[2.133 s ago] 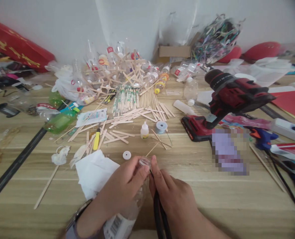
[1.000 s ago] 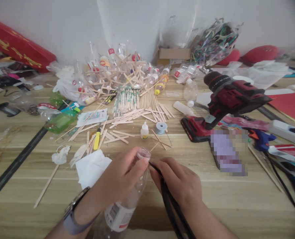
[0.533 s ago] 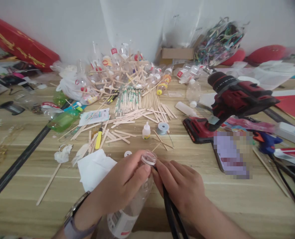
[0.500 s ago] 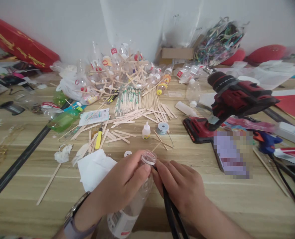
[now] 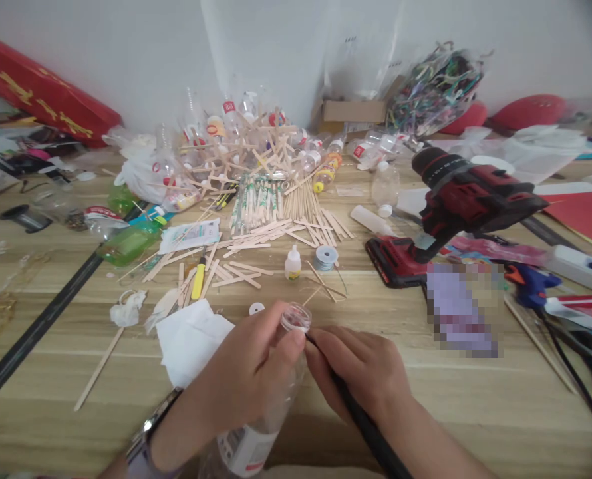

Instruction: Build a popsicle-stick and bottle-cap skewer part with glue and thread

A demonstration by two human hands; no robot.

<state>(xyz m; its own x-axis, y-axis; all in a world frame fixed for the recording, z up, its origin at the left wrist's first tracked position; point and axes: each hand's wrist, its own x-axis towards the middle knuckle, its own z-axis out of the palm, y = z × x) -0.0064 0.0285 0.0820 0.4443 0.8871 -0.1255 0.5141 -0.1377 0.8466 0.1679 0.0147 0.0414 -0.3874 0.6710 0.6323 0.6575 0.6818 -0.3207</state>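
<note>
Slanting, a plastic bottle is gripped by left-hand fingers. Beside them, a black-handled tool is clasped by right-hand fingers.

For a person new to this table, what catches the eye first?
Probably the red-and-black power drill, standing at the right. Next, the tangled heap of pale wooden sticks and clear plastic bottles at the back. At the front, the left hand grips a clear plastic bottle by its neck, the right hand holding a long black tool beside it.
</note>
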